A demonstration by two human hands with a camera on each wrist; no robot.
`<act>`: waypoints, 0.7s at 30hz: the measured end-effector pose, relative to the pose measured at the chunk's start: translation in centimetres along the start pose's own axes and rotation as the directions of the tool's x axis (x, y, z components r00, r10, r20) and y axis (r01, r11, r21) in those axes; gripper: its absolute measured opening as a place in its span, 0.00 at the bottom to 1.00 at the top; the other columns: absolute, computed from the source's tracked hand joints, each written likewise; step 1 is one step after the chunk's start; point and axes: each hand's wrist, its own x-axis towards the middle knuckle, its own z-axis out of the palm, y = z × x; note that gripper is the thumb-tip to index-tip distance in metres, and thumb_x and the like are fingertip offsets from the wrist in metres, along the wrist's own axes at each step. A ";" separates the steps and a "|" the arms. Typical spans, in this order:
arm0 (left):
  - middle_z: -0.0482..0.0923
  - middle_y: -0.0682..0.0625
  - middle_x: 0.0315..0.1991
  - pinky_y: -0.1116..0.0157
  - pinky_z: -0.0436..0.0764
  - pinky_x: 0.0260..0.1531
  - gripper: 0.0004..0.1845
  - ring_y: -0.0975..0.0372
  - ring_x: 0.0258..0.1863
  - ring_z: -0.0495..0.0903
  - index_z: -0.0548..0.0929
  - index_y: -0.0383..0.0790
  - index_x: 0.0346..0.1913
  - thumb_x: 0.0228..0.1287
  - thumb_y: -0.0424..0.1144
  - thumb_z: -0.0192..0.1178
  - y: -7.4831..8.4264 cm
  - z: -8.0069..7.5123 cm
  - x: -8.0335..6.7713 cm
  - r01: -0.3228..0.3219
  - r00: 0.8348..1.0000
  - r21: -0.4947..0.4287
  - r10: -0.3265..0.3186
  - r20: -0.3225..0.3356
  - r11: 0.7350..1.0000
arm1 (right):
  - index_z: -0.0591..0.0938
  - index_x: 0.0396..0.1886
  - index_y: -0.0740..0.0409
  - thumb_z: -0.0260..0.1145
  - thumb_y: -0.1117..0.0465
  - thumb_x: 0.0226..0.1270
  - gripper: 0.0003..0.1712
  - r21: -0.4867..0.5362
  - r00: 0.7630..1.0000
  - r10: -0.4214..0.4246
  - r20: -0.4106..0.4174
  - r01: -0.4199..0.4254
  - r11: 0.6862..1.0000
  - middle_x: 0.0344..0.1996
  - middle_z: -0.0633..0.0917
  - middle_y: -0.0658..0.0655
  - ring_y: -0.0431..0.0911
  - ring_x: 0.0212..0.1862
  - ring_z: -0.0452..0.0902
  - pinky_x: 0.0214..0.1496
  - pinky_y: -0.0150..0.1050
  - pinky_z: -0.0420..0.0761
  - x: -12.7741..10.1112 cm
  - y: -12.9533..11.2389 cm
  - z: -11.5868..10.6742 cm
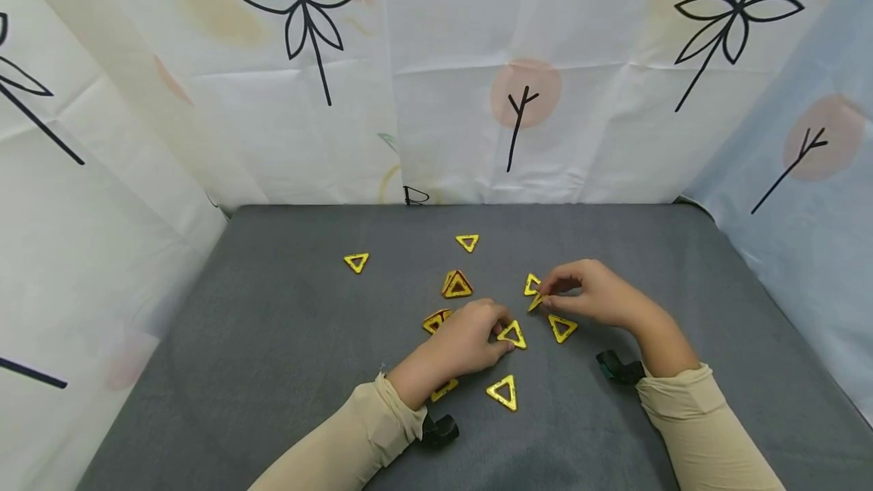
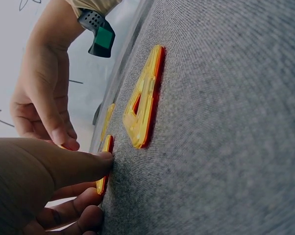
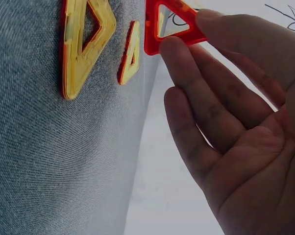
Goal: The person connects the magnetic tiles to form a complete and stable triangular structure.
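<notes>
No writing can be read on any piece. Your left hand [image 1: 470, 339] pinches a yellow triangle tile [image 1: 512, 334] lying flat on the grey mat [image 1: 273, 339]. Your right hand [image 1: 600, 295] pinches another triangle [image 1: 535, 298], lifted on its edge. Loose triangles [image 1: 357, 261] lie around, and a small triangle pyramid [image 1: 457, 284] stands near.
</notes>
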 end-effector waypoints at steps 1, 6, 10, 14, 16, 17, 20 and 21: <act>0.78 0.55 0.37 0.72 0.75 0.34 0.12 0.69 0.32 0.73 0.89 0.43 0.52 0.70 0.43 0.73 0.0 0.0 0.0 0.000 1.000 0.000 0.000 0.000 1.000 | 0.91 0.47 0.56 0.73 0.63 0.73 0.06 -0.005 1.000 -0.004 -0.006 0.004 1.000 0.44 0.92 0.52 0.44 0.47 0.88 0.51 0.46 0.86 0.0 0.0 0.0; 0.79 0.55 0.37 0.72 0.74 0.34 0.12 0.70 0.31 0.73 0.89 0.44 0.52 0.70 0.43 0.73 0.0 0.0 0.0 -0.004 1.000 0.007 0.004 0.000 1.000 | 0.91 0.43 0.53 0.73 0.61 0.73 0.03 -0.007 1.000 -0.015 -0.026 0.015 1.000 0.39 0.92 0.50 0.40 0.43 0.87 0.48 0.44 0.86 0.0 -0.1 0.1; 0.79 0.55 0.36 0.72 0.74 0.33 0.12 0.69 0.31 0.73 0.89 0.44 0.51 0.70 0.43 0.73 0.0 0.1 0.1 -0.011 1.000 0.012 0.011 -0.005 1.000 | 0.90 0.41 0.52 0.74 0.60 0.73 0.02 0.009 0.999 -0.021 -0.029 0.021 1.000 0.36 0.91 0.48 0.39 0.40 0.86 0.45 0.41 0.85 0.0 -0.2 0.3; 0.78 0.55 0.36 0.72 0.74 0.33 0.12 0.70 0.31 0.73 0.89 0.43 0.51 0.69 0.43 0.74 -0.1 0.2 0.1 -0.012 1.000 0.010 0.012 -0.009 1.000 | 0.90 0.41 0.53 0.74 0.60 0.73 0.03 0.026 1.000 -0.017 -0.013 0.017 1.000 0.35 0.90 0.49 0.42 0.37 0.86 0.40 0.38 0.85 0.2 -0.3 0.7; 0.78 0.55 0.36 0.72 0.74 0.34 0.13 0.70 0.31 0.73 0.89 0.43 0.51 0.69 0.43 0.74 -0.1 0.2 0.1 -0.010 1.000 0.009 0.010 -0.012 1.000 | 0.90 0.41 0.54 0.74 0.60 0.73 0.02 0.035 1.000 -0.015 0.002 0.015 0.999 0.34 0.90 0.49 0.44 0.36 0.86 0.37 0.37 0.84 0.3 -0.4 0.9; 0.78 0.55 0.36 0.72 0.75 0.34 0.13 0.70 0.31 0.73 0.89 0.43 0.51 0.69 0.43 0.74 -0.2 0.2 0.1 -0.011 1.000 0.008 0.011 -0.014 1.000 | 0.89 0.40 0.54 0.74 0.60 0.73 0.02 0.039 1.000 -0.016 0.011 0.016 0.999 0.34 0.90 0.49 0.44 0.35 0.86 0.37 0.37 0.84 0.4 -0.4 1.1; 0.78 0.56 0.36 0.72 0.75 0.34 0.12 0.69 0.32 0.73 0.89 0.44 0.51 0.69 0.44 0.74 -0.2 0.3 0.1 -0.009 1.000 0.007 0.009 -0.018 1.000 | 0.89 0.39 0.55 0.74 0.61 0.73 0.02 0.059 0.999 -0.031 0.032 0.029 0.998 0.34 0.90 0.50 0.45 0.34 0.86 0.35 0.37 0.84 0.7 -0.4 1.4; 0.78 0.56 0.36 0.72 0.75 0.34 0.13 0.69 0.32 0.73 0.89 0.44 0.51 0.69 0.44 0.74 -0.2 0.3 0.1 -0.008 1.000 0.006 0.008 -0.018 1.000 | 0.89 0.39 0.55 0.74 0.61 0.72 0.02 0.063 0.999 -0.037 0.037 0.034 0.997 0.34 0.90 0.50 0.45 0.34 0.87 0.35 0.36 0.84 0.8 -0.4 1.6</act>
